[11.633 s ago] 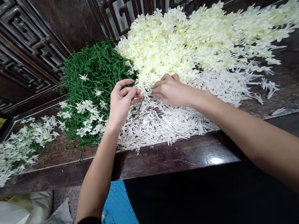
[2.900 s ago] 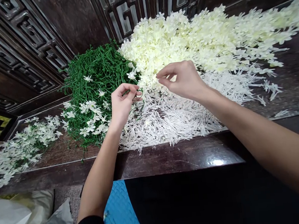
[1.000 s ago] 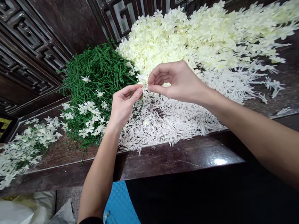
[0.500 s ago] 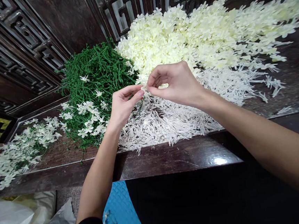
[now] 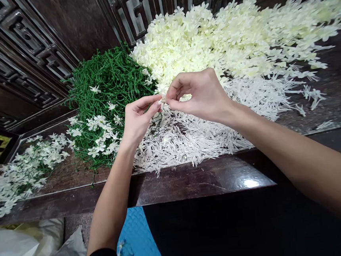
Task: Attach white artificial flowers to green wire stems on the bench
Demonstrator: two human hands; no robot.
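Note:
Between my two hands is a small white artificial flower (image 5: 163, 99), partly covered by fingertips. My left hand (image 5: 139, 116) pinches it from the left with thumb and forefinger. My right hand (image 5: 200, 93) meets it from the right, its thumb and forefinger closed on the flower's white part; the exact piece is too small to make out. Behind them spreads a heap of cream flower petals (image 5: 187, 43). A pile of white spiky stamen pieces (image 5: 198, 137) lies beneath and in front of my hands. Green plastic stems (image 5: 109, 77) are piled to the left, with several white flowers on top.
A bunch of white flowers on green stems (image 5: 28, 172) lies at the bench's left end. The dark wooden bench edge (image 5: 193, 181) runs in front of me, and a carved wooden back (image 5: 69, 29) rises behind. Pale sacks (image 5: 26, 252) and a blue stool (image 5: 138, 238) are below.
Both hands stay nearly in place, fingertips pinched together at the flower. My left hand has shifted slightly left, and more of the white flower shows between the fingers.

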